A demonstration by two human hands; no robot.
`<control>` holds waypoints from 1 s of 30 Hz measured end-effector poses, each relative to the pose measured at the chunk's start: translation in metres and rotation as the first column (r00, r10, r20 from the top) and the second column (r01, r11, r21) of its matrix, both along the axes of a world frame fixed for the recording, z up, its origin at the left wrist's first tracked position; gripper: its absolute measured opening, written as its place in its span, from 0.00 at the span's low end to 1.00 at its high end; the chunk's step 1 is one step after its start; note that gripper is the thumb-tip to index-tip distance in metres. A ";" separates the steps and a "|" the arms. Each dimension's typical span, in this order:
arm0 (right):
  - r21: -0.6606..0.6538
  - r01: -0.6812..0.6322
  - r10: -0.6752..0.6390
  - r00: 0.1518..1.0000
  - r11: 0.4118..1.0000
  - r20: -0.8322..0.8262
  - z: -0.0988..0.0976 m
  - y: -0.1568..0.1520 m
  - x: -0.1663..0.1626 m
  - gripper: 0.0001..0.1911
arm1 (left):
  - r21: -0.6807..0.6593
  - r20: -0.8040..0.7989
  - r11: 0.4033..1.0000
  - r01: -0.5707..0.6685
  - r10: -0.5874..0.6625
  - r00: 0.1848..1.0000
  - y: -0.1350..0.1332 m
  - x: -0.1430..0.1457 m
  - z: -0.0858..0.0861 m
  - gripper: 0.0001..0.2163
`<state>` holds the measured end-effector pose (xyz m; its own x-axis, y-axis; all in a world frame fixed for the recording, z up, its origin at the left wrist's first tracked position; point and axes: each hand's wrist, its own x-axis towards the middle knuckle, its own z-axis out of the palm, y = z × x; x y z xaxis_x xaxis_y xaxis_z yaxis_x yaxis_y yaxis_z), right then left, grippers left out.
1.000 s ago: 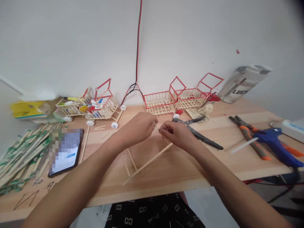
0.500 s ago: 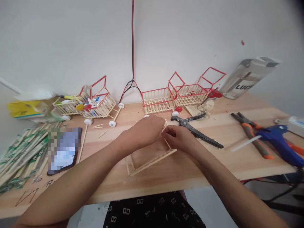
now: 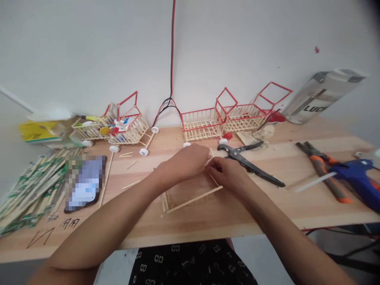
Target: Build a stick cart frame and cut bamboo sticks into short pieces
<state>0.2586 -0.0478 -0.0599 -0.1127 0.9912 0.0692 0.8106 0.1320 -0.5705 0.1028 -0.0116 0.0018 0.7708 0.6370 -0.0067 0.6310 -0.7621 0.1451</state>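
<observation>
Two hands [image 3: 185, 162] [image 3: 230, 174], one stick frame [image 3: 192, 200]

One camera, worn on the head, looks forward and down across the table [image 3: 267, 206] toward the wall [image 3: 89, 47], close over the left hand [image 3: 185, 162] and right hand [image 3: 230, 174], which meet mid-frame; the forearms [image 3: 118, 221] enter from below

Two hands [image 3: 184, 162] [image 3: 230, 174], one stick frame [image 3: 192, 200], one scissors [image 3: 252, 168], one pliers [image 3: 323, 168], one glue gun [image 3: 356, 178]
</observation>
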 end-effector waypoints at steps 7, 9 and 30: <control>-0.007 -0.004 0.003 0.991 1.000 -0.132 -0.006 0.000 -0.002 0.06 | -0.002 0.116 0.998 -0.057 0.057 0.992 0.002 -0.009 -0.001 0.14; -0.007 -0.006 0.005 0.989 1.000 -0.149 -0.008 -0.001 -0.002 0.06 | -0.035 0.117 0.997 -0.063 0.067 0.991 0.002 -0.010 -0.001 0.13; -0.005 0.000 0.000 0.998 1.000 -0.068 -0.002 0.002 -0.004 0.07 | 0.001 0.165 1.000 -0.002 0.002 0.986 0.003 -0.009 -0.012 0.14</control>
